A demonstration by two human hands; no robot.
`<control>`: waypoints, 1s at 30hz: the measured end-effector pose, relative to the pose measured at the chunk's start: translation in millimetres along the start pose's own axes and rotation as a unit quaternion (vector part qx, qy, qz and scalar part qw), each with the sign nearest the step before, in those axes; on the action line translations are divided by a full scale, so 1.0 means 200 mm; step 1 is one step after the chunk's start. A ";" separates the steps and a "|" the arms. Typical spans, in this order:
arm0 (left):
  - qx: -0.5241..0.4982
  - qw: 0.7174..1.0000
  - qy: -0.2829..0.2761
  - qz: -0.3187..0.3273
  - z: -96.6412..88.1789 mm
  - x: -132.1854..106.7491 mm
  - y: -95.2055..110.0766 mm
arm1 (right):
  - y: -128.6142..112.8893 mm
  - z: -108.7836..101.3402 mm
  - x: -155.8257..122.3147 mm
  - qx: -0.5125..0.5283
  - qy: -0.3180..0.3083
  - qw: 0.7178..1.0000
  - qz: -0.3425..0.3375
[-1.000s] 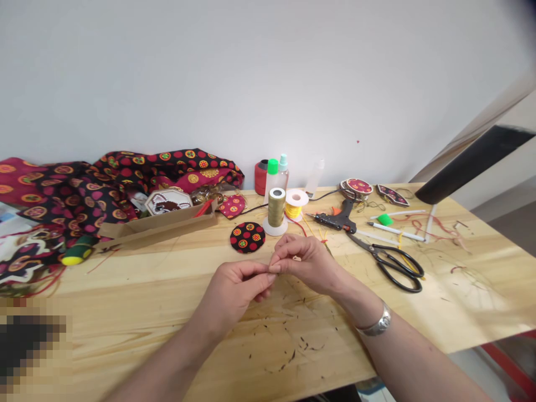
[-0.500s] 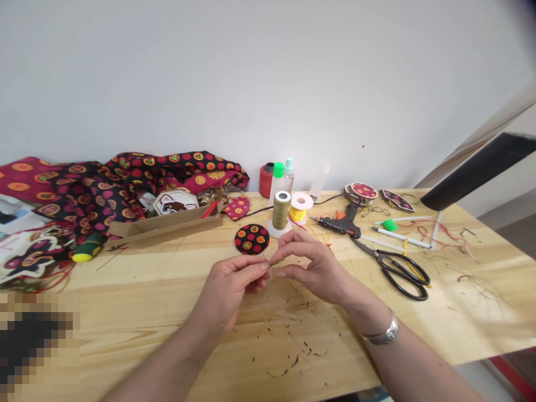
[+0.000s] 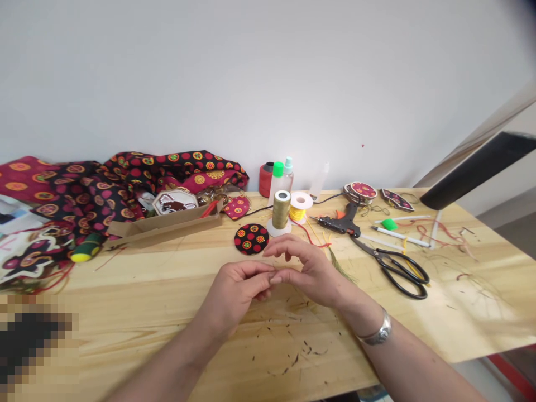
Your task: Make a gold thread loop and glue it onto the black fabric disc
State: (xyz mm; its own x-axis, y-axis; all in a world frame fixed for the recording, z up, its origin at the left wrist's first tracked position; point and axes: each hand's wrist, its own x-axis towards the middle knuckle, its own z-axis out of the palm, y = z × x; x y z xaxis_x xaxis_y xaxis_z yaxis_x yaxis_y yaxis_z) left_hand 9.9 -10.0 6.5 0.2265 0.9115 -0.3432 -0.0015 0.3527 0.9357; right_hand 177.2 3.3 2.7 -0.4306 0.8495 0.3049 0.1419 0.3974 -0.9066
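Near the middle of the table, my left hand (image 3: 240,287) is closed, thumb and index finger pinched together. Whatever sits in that pinch is too small and hidden to name. My right hand (image 3: 307,272) meets it from the other side, its thumb touching the left fingertips. The right fingers are curved and apart from the thumb, with no held thing showing. A bundle of olive threads (image 3: 340,265) shows just beyond the right hand. Behind the hands are a round black patterned fabric piece (image 3: 251,239), an olive thread spool (image 3: 281,211) and a yellow cord spool (image 3: 298,212).
Black-handled scissors (image 3: 404,273) and a glue gun (image 3: 345,223) lie to the right, near a white pen (image 3: 402,237). Patterned cloth (image 3: 167,167) and a cardboard tray (image 3: 167,228) occupy the left. Bottles (image 3: 277,181) stand by the wall. Dark scraps (image 3: 297,357) dot the front.
My right hand has shifted slightly down and left, and its thumb now touches the left fingertips. Its index finger has lifted off them. The olive thread bundle has come into view.
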 end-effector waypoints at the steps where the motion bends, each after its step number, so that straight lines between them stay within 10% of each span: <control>1: -0.001 1.000 -0.001 0.001 0.00 0.00 0.00 | 0.00 0.00 0.00 0.003 0.001 1.000 0.007; 30: 0.143 0.982 0.083 0.095 0.00 -0.04 0.01 | -0.01 0.03 0.02 0.053 0.101 0.988 0.099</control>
State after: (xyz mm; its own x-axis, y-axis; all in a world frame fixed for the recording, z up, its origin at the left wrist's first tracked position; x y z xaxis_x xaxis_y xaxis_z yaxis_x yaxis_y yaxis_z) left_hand 8.6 -15.5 11.7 0.0874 0.9854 -0.1464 0.2504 0.1205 0.9606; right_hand 170.2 4.1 4.8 -0.2146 0.9634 0.1604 0.1071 0.1865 -0.9766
